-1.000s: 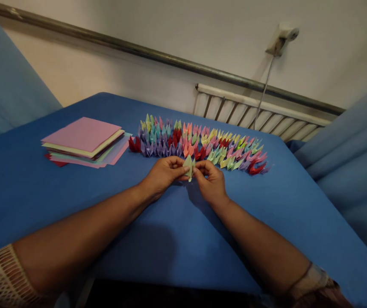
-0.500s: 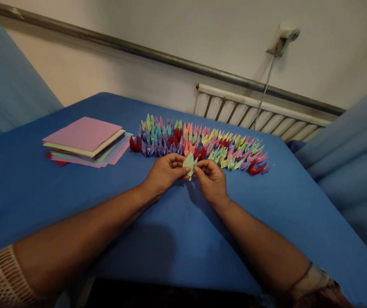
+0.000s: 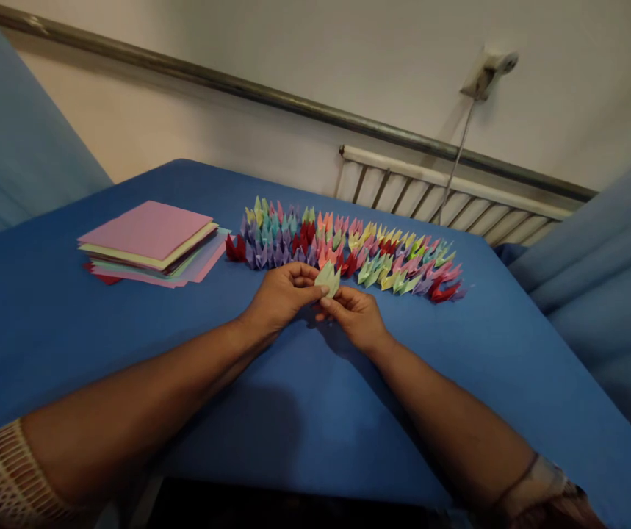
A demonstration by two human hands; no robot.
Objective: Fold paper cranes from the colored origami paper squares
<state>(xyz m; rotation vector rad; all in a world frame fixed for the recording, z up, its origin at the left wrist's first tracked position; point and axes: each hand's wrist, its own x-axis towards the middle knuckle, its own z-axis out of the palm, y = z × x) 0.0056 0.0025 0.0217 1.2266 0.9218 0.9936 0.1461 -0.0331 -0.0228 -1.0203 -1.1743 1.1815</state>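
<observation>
A pale green folded paper crane (image 3: pixel 327 278) is held up a little above the blue-covered table (image 3: pixel 315 411). My left hand (image 3: pixel 283 295) pinches its left side between thumb and fingers. From the lower right, my right hand (image 3: pixel 356 314) grips the bottom of the same piece, its thumb near the left thumb. The fingers hide the crane's lower part. Just behind my hands, several rows of small folded paper cranes (image 3: pixel 384 246) stand in red, purple, pink, yellow, green and turquoise.
To the left lies a stack of square coloured paper (image 3: pixel 147 229), pink on top, with a red sheet (image 3: pixel 104 275) poking out below. Behind the table are a metal rail (image 3: pixel 271 92), a white radiator (image 3: pixel 430 180) and a socket with a cord (image 3: pixel 483 73). Blue curtains (image 3: pixel 613 272) hang at both sides.
My right hand has shifted down and left, from the crane's right side to its bottom. The crane's pointed parts now stand more spread and uncovered. My left hand keeps its hold.
</observation>
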